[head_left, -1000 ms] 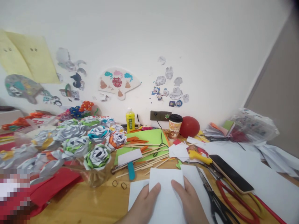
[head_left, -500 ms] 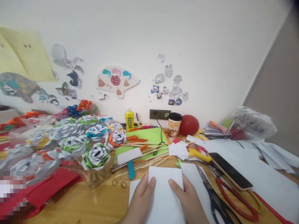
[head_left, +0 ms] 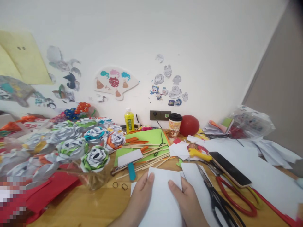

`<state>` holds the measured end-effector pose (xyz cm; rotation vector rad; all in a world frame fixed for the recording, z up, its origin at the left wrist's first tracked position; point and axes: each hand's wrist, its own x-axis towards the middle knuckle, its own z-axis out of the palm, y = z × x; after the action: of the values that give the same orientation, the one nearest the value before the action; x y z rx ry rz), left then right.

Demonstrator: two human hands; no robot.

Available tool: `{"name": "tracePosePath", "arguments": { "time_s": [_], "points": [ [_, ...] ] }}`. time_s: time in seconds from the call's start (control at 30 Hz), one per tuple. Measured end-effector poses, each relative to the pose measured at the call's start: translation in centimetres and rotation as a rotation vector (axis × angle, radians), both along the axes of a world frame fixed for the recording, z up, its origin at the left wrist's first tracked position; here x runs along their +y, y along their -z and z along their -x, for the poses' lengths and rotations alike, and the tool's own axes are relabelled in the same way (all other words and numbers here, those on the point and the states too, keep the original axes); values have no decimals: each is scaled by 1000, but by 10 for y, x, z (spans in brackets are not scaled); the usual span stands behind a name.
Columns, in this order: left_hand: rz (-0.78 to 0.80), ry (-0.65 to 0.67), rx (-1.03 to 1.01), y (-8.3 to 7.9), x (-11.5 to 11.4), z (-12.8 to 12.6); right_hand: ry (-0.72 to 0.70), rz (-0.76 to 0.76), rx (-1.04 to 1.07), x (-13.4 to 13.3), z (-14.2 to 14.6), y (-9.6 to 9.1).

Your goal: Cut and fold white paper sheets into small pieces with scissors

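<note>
A white sheet of paper [head_left: 163, 201] lies on the wooden table [head_left: 94, 205] near its front edge. My left hand [head_left: 139, 198] rests on the sheet's left side, fingers stretched flat and reaching its far left corner. My right hand [head_left: 187, 201] lies flat on the sheet's right side, fingers pointing towards the far edge. Both hands press down on the paper; neither holds anything.
Black scissors [head_left: 217, 201] and red-handled scissors [head_left: 239, 198] lie right of the sheet, beside a phone [head_left: 229, 168]. Wooden sticks [head_left: 146, 157] and green card [head_left: 144, 140] lie behind. Paper roses [head_left: 94, 157] fill the left. A cup [head_left: 174, 126], bottle [head_left: 129, 120] and red balloon [head_left: 189, 125] stand by the wall.
Both hands have slid forward along the sheet towards its far edge, the left reaching the far corner. The view has shifted slightly.
</note>
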<state>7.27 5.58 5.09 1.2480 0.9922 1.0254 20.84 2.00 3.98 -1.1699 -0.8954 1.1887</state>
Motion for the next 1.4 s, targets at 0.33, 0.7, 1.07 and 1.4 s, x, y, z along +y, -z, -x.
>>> {"name": "tracePosePath", "arguments": {
  "time_s": [0.33, 0.7, 1.07, 1.4],
  "points": [
    [-273, -117, 280, -1, 2, 1, 42, 48, 80, -1, -5, -17],
    [-290, -124, 286, -9, 6, 11, -174, -69, -342, 5, -15, -15],
    [-242, -184, 259, -14, 11, 12, -433, -77, -333, 5, -15, -6],
    [-266, -222, 224, -14, 13, 15, -411, 28, -283, 1, -2, 11]
  ]
}}
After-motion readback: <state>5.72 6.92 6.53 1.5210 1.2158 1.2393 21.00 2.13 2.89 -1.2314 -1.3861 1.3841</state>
